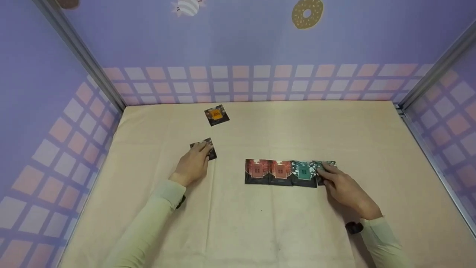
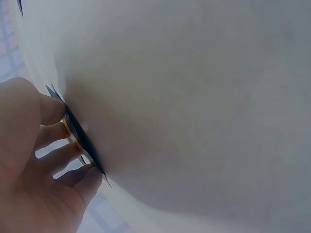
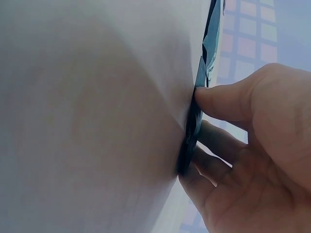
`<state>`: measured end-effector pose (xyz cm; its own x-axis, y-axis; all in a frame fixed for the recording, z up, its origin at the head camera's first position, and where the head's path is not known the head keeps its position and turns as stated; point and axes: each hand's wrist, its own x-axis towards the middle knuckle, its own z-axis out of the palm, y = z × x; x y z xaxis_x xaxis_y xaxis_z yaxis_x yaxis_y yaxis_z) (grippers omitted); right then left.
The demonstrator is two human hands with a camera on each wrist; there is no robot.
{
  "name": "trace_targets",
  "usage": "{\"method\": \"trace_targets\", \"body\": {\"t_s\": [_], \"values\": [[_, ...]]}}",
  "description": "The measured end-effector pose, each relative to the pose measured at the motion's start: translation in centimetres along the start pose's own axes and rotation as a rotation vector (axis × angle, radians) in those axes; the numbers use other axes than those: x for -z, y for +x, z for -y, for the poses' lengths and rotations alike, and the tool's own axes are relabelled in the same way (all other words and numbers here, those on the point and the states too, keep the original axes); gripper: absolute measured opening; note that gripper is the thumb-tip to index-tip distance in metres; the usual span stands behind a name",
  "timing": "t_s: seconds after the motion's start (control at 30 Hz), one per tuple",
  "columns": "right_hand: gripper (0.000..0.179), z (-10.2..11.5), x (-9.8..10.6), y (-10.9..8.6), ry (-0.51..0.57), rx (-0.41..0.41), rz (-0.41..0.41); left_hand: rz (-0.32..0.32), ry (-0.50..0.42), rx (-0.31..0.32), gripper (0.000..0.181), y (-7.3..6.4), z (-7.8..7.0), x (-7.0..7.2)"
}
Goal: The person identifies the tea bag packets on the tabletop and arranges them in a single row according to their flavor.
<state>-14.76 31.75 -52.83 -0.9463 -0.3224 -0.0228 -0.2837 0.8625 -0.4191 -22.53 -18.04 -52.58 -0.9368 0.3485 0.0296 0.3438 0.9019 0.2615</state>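
Observation:
At the right end of a row of sachets, my right hand grips a dark square sachet with a green-and-white pattern, thumb and fingertips at its edges in the right wrist view. Directly left of it, a green-labelled sachet and two red-labelled ones, the nearer red sachet and the outer red sachet, lie edge to edge, slightly overlapping. Further left my left hand holds another dark sachet by its edges, covering most of its face. Some orange shows on that sachet in the left wrist view.
A dark sachet with an orange label lies turned at an angle near the back of the table, beyond my left hand. A pale cloth covers the tabletop. Purple panels with a checked band wall it at the back and both sides.

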Motion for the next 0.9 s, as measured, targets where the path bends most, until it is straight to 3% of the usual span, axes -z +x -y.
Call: {"method": "trace_targets", "body": {"t_s": [0.33,0.6,0.9], "values": [[0.047,0.1,0.0,0.2,0.004,-0.014,0.013,0.007,-0.038,-0.031,0.046,-0.8,-0.8,-0.2],[0.046,0.1,0.0,0.0,0.01,-0.004,0.002,-0.015,-0.032,-0.106,0.044,-1.4,-1.4,-1.0],[0.046,0.2,0.0,0.1,0.015,-0.003,-0.001,0.031,-0.025,-0.156,0.045,-2.0,-2.8,-1.2]]}}
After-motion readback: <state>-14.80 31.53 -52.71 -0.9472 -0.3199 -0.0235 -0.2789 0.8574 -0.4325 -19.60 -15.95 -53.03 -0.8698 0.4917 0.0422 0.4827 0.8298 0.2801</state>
